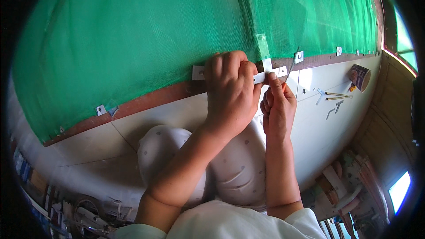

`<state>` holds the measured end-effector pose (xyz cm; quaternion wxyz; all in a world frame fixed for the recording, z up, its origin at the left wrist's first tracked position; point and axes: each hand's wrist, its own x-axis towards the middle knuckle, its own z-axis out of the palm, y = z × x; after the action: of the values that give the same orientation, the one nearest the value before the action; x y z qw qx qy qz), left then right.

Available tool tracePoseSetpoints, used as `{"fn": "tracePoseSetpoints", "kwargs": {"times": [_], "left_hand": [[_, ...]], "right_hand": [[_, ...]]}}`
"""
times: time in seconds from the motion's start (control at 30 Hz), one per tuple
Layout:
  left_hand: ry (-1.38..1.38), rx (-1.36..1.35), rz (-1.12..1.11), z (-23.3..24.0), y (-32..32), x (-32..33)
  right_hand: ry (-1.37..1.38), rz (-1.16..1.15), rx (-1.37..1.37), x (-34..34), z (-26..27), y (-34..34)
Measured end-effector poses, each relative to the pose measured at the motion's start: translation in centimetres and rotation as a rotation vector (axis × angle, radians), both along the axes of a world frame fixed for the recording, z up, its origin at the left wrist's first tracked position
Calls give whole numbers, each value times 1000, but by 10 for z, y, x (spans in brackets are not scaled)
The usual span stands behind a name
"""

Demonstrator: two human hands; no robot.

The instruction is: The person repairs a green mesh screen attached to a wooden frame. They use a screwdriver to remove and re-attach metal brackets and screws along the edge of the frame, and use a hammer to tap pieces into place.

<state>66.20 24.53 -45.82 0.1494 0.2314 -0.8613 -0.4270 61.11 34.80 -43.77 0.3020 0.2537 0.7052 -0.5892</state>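
Green mesh netting (pixel 149 30) covers a frame with a reddish-brown wooden edge (pixel 159 96), and small metal tabs fix the netting along that edge. My left hand (pixel 230 86) rests on the edge, its fingers curled over a flat white metal strip; the fingertips are partly hidden. Beside it, my right hand (pixel 279 103) holds the orange handle of a thin-shafted tool (pixel 284 86), with the thumb against a T-shaped metal bracket (pixel 266 63). The bracket's long arm lies under the mesh. The tool's shaft points up towards a metal tab (pixel 299 56).
On the tiled floor to the right lie a tipped paper cup (pixel 359 77), brass-coloured rods (pixel 337 95), a T-shaped bracket (pixel 338 106), an L-shaped bracket (pixel 329 113) and small hardware. A bicycle (pixel 88 217) stands at lower left. Wooden furniture (pixel 342 186) is at lower right.
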Motion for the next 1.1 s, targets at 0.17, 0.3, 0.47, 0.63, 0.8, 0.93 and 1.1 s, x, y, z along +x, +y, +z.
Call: {"fn": "tracePoseSetpoints", "kwargs": {"times": [0.17,0.3,0.47,0.63,0.8,0.93,1.1], "left_hand": [[20,24,10,-1,2,-2],[23,50,14,3,2,0],[78,187,9,0,-3,2],[44,93,-2,4,-1,1],[61,-29,57,-9,7,-2],[34,29,15,-3,3,1],[25,45,14,-2,2,2]], "right_hand": [[21,-62,-53,-2,-3,-3],[14,-93,-199,-7,-3,-3],[94,-51,-247,-8,6,-4],[7,-63,-165,-12,1,-6],[29,41,-44,-12,-1,-9],[269,166,94,1,-1,-11],[291,219,95,4,1,-6]]}}
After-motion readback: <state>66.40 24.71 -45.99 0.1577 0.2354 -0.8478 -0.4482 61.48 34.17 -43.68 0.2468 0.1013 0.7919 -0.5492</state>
